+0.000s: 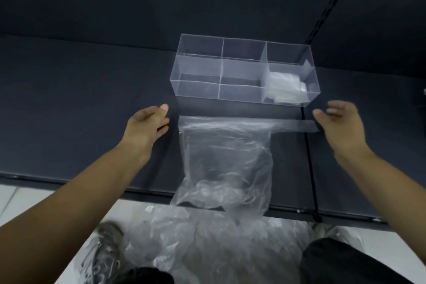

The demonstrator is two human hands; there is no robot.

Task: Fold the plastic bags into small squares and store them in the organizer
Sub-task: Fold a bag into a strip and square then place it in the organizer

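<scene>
- Clear plastic bag [226, 157] lies spread on the dark shelf [69, 99], just on your side of the organizer [244, 71] and apart from it. Its end farthest from the organizer droops over the shelf's front edge.
- One handle strip [295, 125] of the bag runs sideways, parallel to the organizer's near wall, and ends level with its right corner.
- Your left hand [147, 127] is near the organizer's near-left corner, fingers relaxed and holding nothing, just beside the bag's corner.
- Your right hand [338, 127] is just past the organizer's near-right corner, open, its loosely bent fingers blurred. The strip's tip reaches the thumb side, but you cannot tell whether they touch.
- The organizer is see-through and divided into compartments; folded bags [285, 90] sit in its right-end, near compartment.
- Farthest from the organizer, below the shelf edge, a heap of loose bags [196, 237] lies on the pale floor [27, 198] beside your shoe [103, 251].
</scene>
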